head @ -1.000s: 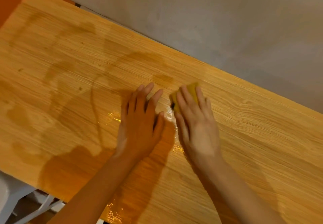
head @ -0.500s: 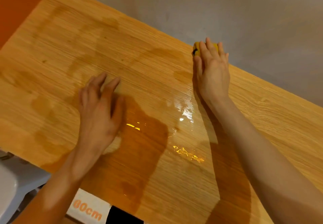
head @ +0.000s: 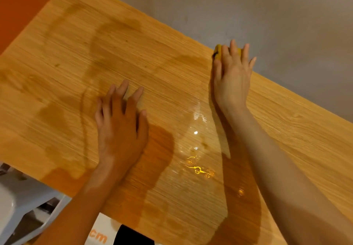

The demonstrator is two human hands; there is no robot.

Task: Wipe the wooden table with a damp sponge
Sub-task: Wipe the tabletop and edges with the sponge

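1. The right hand (head: pixel 232 76) lies flat over the yellow sponge (head: pixel 218 52), fingers straight and slightly spread. It presses the sponge down rather than clutching it, which would keep the whole damp face against the wood.
2. Only a corner of the sponge shows past the fingers. It sits at the far edge of the wooden table (head: pixel 57 57), next to the grey wall (head: pixel 267 15), so the stroke appears to be at its far end.
3. The right arm is stretched well forward, nearly straight.
4. The left hand (head: pixel 121 128) rests palm down on the table nearer the person, fingers extended and holding nothing. It probably braces the body during the long reach.
5. A glistening wet film (head: pixel 196 149) lies between the two hands, with duller damp patches to the left. The wood to the right of the arm looks dry and probably unwiped.
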